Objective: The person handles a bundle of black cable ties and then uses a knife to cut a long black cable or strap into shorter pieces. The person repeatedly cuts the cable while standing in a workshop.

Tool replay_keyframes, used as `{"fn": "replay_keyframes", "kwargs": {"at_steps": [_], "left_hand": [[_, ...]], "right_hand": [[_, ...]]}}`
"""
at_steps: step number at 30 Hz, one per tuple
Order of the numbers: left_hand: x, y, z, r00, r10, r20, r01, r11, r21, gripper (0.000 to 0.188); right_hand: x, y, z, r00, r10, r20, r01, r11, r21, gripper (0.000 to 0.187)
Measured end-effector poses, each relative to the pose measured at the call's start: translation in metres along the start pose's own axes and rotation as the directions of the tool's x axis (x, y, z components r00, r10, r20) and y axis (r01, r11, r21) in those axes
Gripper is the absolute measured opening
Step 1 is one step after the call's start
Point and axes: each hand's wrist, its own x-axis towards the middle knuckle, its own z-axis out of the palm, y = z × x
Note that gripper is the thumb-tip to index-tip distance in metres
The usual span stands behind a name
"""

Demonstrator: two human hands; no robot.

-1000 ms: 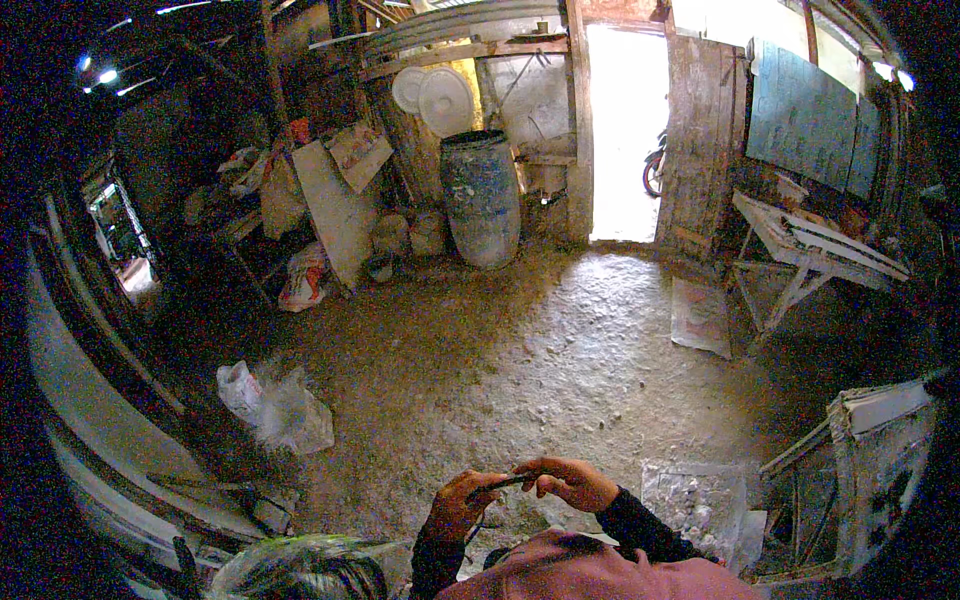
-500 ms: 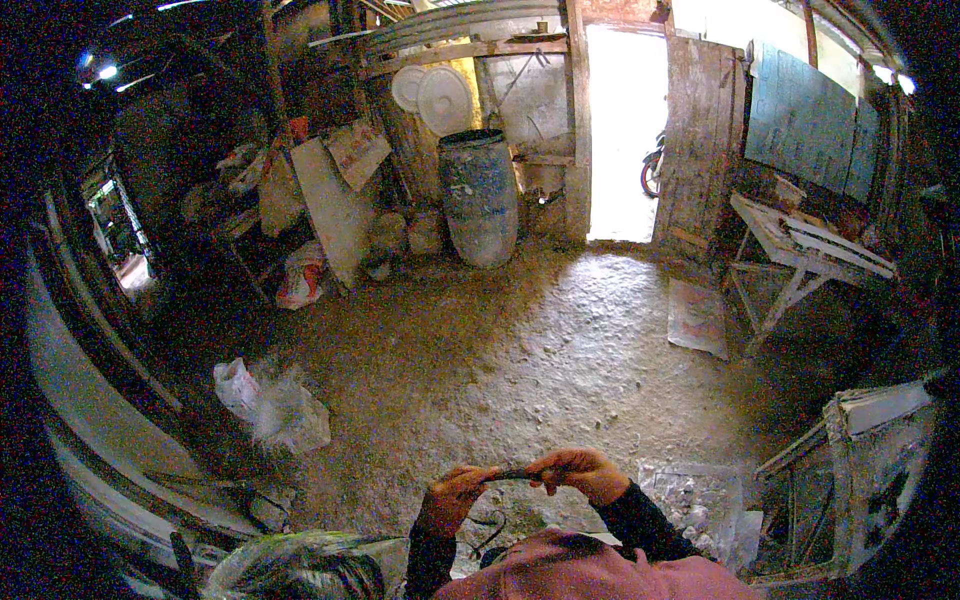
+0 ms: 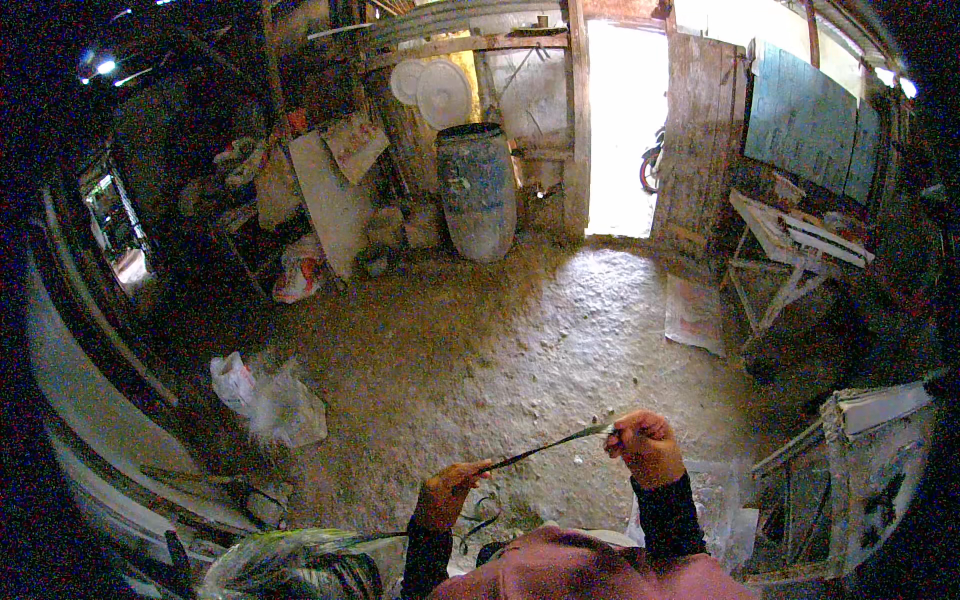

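A thin dark strip (image 3: 548, 447), like a flat band or ribbon, stretches between my two hands in front of my body. My left hand (image 3: 446, 494) pinches its lower left part, and a loose curling length hangs beside that wrist. Higher and farther right, my right hand (image 3: 648, 450) is closed on the other end, where the strip looks lighter. At the lower left, near my left forearm, lies a bundle wrapped in shiny clear plastic (image 3: 290, 565). The strip's exact material cannot be made out.
White plastic bags (image 3: 268, 400) lie on the rough floor at left. A blue barrel (image 3: 476, 195) stands by the far wall, left of a bright doorway (image 3: 627, 130). A wooden table (image 3: 800, 240) stands at right, with a worn framed panel (image 3: 875, 480) nearer me.
My right hand has moved up and to the right, away from my left hand. The strip, gathered short between them before, is now drawn out long.
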Motion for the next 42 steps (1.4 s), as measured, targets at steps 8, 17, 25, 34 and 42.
{"fn": "replay_keyframes", "kwargs": {"at_steps": [8,17,25,34,42], "left_hand": [[-0.001,-0.011,0.019,0.984,-0.136,-0.112,0.093,0.941,-0.325,0.021],[-0.003,0.005,0.028,0.941,-0.316,-0.121,0.233,0.865,-0.445,0.021],[-0.002,-0.003,0.029,0.95,-0.18,-0.257,0.112,0.96,-0.258,0.017],[-0.006,-0.002,0.036,0.919,-0.367,-0.141,0.249,0.822,-0.513,0.019],[-0.008,-0.002,0.036,0.927,-0.356,-0.118,0.26,0.838,-0.48,0.018]], "right_hand": [[-0.003,0.017,0.025,0.994,0.106,-0.041,-0.103,0.993,0.057,0.027],[-0.005,0.066,0.046,0.922,0.366,0.128,-0.339,0.92,-0.196,0.014],[-0.006,0.076,0.047,0.911,0.391,0.135,-0.357,0.908,-0.219,0.011],[-0.01,0.084,0.05,0.926,0.371,0.076,-0.347,0.911,-0.221,0.016],[-0.011,0.089,0.046,0.897,0.424,0.122,-0.344,0.845,-0.409,0.016]]}}
